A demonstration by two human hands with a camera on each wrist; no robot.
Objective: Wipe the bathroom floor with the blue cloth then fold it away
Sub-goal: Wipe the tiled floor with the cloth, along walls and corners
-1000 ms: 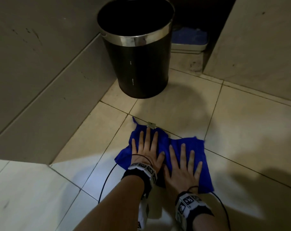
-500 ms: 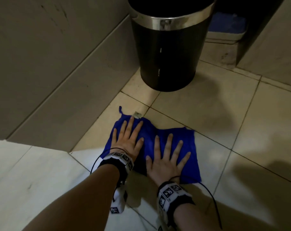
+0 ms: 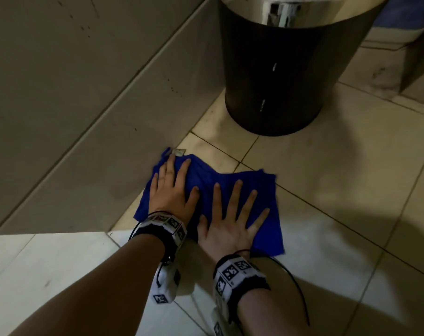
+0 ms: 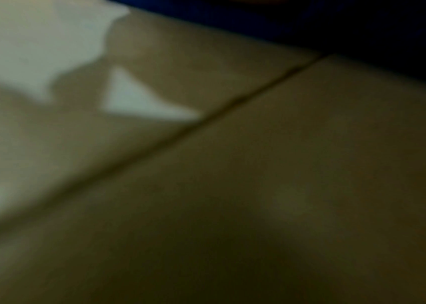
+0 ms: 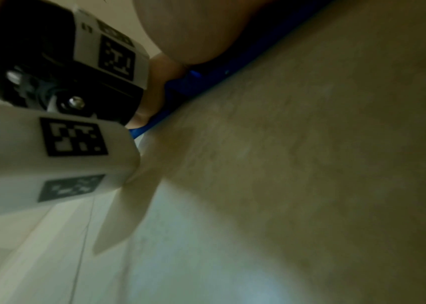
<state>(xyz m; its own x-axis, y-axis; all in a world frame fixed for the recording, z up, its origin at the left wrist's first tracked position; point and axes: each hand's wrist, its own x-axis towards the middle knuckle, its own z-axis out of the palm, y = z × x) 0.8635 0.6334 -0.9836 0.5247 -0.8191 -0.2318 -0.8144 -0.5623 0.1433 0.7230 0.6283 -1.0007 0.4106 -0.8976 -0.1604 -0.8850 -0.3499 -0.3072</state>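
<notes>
Both hands pressing the blue cloth (image 3: 232, 190) flat on the tiled floor (image 3: 339, 214).

The left hand (image 3: 172, 192) and right hand (image 3: 232, 221) are lying side by side, palms down, fingers straight and spread, gripping nothing; the cloth is lying spread beneath them, its far corner touching the wall (image 3: 84, 93) beyond the left hand's fingertips. A black bin (image 3: 278, 81) is standing ahead of the hands, apart from the cloth. The left wrist view is blurred, showing only floor tile.
</notes>
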